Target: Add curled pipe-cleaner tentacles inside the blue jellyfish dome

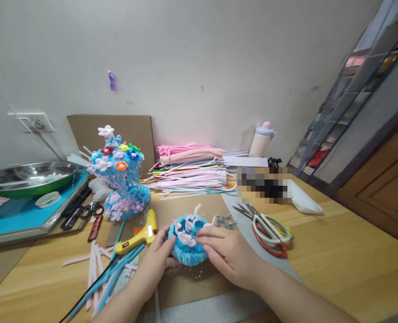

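Note:
Before me is a round blue fuzzy pipe-cleaner piece [189, 256], with pale pink curled pipe cleaners standing up from its hollow middle. My left hand [159, 253] is closed around its left side, thumb on the near rim. My right hand [231, 255] grips it from the right, fingertips pressed together at the pink curls; exactly what they pinch is hidden. Thin clear strands with tiny beads hang at its lower edge. Small blue-green bits [226, 220] lie just behind my right hand. A yellow glue gun [136, 237] rests left of my left hand.
A flowered blue pipe-cleaner ornament [118, 179] stands behind the glue gun. Bundled pipe cleaners [192, 172] lie along the wall. Scissors [269, 229] are at right, a bottle [261, 140] behind. A metal tray [31, 177] and loose strips [93, 273] occupy the left side.

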A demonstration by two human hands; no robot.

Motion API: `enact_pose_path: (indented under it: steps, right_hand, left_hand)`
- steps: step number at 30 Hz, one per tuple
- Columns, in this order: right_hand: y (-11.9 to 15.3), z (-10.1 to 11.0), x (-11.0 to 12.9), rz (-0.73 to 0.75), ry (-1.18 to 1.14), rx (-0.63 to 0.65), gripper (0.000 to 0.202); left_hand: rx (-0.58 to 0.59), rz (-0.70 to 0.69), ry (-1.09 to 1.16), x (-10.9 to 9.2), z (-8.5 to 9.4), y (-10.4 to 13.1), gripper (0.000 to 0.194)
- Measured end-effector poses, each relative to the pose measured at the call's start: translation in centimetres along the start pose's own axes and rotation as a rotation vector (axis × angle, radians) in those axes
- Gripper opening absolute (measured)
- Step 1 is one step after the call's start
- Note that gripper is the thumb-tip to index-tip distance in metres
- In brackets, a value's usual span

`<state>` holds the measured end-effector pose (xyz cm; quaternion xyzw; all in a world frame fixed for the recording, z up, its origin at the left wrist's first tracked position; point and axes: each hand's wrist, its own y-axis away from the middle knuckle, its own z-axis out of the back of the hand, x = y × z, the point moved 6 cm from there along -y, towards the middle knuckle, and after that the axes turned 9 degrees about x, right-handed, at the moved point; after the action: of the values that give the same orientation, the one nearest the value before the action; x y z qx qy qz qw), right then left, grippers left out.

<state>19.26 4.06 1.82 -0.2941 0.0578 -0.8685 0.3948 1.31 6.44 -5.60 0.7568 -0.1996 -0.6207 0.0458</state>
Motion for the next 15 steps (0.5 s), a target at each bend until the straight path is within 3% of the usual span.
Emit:
enact_pose_path:
  steps: [11, 15]
  right_hand:
    - [-0.03, 0.13, 0.27, 0.011, -0.020, 0.003, 0.028]
    - [0.16, 0.48, 0.43, 0.028, -0.051, -0.072, 0.025]
  left_hand:
    - [0.003, -0.001, -0.004, -0.12, -0.05, 0.15, 0.056]
    - [0.004, -0.013, -0.011, -0.34, -0.20, 0.13, 0.053]
